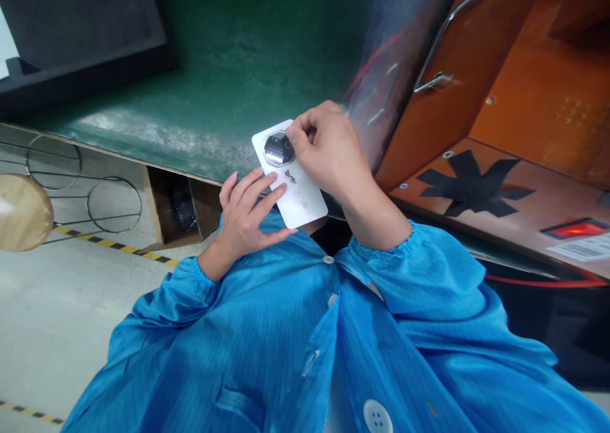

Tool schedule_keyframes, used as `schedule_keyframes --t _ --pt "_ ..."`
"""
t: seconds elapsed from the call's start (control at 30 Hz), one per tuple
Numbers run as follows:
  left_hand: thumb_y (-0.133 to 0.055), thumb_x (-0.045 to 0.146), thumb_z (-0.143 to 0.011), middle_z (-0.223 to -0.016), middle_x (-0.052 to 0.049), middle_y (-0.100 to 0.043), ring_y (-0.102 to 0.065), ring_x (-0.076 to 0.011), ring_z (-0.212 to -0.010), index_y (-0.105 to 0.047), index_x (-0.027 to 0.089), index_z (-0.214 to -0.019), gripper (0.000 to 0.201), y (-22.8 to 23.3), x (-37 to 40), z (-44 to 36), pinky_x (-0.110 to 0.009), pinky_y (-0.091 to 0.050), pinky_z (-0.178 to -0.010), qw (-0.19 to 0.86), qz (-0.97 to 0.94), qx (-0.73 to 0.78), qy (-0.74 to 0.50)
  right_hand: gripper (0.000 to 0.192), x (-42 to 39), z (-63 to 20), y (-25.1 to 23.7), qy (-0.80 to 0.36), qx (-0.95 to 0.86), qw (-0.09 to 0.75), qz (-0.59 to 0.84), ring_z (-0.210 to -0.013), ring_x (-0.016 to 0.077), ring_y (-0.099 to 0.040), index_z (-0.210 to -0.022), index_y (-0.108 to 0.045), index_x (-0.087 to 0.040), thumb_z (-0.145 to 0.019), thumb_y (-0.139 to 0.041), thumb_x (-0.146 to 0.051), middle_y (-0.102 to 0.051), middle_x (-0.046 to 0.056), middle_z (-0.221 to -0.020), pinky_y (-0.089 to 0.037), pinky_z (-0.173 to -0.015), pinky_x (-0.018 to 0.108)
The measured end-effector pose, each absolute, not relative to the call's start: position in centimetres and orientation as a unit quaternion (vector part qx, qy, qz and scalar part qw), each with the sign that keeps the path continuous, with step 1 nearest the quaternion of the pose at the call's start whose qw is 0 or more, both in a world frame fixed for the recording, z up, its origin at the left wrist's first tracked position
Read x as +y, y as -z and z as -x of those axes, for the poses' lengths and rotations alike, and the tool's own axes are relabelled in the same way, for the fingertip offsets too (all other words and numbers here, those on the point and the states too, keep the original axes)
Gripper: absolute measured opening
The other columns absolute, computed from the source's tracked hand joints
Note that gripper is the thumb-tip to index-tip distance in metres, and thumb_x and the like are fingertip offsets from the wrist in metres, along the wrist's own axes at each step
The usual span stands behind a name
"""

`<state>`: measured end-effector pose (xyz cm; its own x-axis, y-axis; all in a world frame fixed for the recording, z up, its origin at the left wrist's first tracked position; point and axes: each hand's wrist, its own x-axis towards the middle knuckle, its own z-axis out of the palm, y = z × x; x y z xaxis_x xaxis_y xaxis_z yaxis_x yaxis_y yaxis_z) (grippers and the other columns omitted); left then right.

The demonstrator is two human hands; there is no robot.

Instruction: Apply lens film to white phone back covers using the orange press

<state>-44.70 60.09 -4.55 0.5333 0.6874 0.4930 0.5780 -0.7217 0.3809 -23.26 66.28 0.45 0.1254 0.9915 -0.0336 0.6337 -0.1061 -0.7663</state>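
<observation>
A white smartphone (305, 198) lies tilted at the green table's front edge, its back facing up. Its dark, octagonal camera module (279, 149) is near the top, with dark characters printed below. My left hand (248, 213) holds the phone by its left side, fingers resting across the back and thumb along the lower edge. At the camera module's right rim, my right hand (328, 147) is closed in a pinch, thumb and index finger together. Anything between those fingertips is hidden or too small to make out.
An orange machine (528, 58) with a metal handle (452, 32) stands on the right. At the upper left is a black box-like object (86, 26). Below the table are a cardboard box (157, 204) and a round wooden stool (23, 212) on the floor.
</observation>
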Motion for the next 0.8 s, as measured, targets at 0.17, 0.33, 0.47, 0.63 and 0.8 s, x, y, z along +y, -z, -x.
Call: schedule_keyframes --t 0.17,0.33,0.47,0.63,0.8 --pt "-0.065 0.076 -0.094 -0.146 -0.008 -0.072 -0.062 -0.0326 -0.143 -0.065 0.03 -0.145 0.069 4.4 60.1 44.6 -0.051 -0.027 -0.13 0.088 -0.869 0.365 -0.321 0.027 66.3 23.3 -0.5 -0.3 -0.588 0.307 0.686 -0.116 0.0332 -0.064 -0.089 -0.064 -0.028 -0.103 -0.062 -0.051 -0.067 0.011 -0.113 -0.053 -0.106 0.052" --pt "-0.069 0.074 -0.093 -0.144 -0.011 -0.073 -0.063 -0.033 -0.141 -0.065 0.027 -0.145 0.07 4.3 60.2 44.5 -0.051 -0.027 -0.13 0.088 -0.869 0.356 -0.333 0.02 66.3 23.5 -0.4 -0.27 -0.602 0.293 0.692 -0.116 0.0313 -0.065 -0.088 -0.063 -0.026 -0.103 -0.062 -0.038 -0.067 0.011 -0.115 -0.053 -0.104 0.05" --pt "-0.068 0.075 -0.092 -0.147 -0.01 -0.072 -0.061 -0.0335 -0.143 -0.067 0.027 -0.143 0.07 4.4 60.1 44.7 -0.05 -0.024 -0.13 0.091 -0.872 0.363 -0.314 0.017 66.3 23.4 0.0 -0.215 -0.632 0.276 0.691 -0.107 0.026 -0.065 -0.089 -0.065 -0.025 -0.104 -0.06 -0.032 -0.067 0.009 -0.111 -0.055 -0.096 0.045" --pt "-0.07 0.075 -0.09 -0.149 -0.01 -0.07 -0.059 -0.0343 -0.146 -0.068 0.028 -0.143 0.071 4.5 60.1 44.8 -0.051 -0.021 -0.131 0.11 -0.872 0.368 -0.303 0.023 65.7 23.7 -1.3 -0.157 -0.642 0.222 0.717 -0.108 0.0257 -0.063 -0.096 -0.071 -0.023 -0.108 -0.052 -0.025 -0.066 0.012 -0.117 -0.054 -0.093 0.042" --pt "-0.074 0.071 -0.09 -0.147 -0.01 -0.071 -0.06 -0.0345 -0.144 -0.067 0.027 -0.144 0.07 4.4 60.2 44.7 -0.051 -0.024 -0.13 0.105 -0.87 0.362 -0.319 0.032 61.4 23.2 -4.1 -0.058 -0.684 0.226 0.692 -0.114 0.0301 -0.064 -0.125 -0.071 -0.018 -0.106 -0.046 -0.017 -0.068 0.016 -0.124 -0.054 -0.096 0.048"
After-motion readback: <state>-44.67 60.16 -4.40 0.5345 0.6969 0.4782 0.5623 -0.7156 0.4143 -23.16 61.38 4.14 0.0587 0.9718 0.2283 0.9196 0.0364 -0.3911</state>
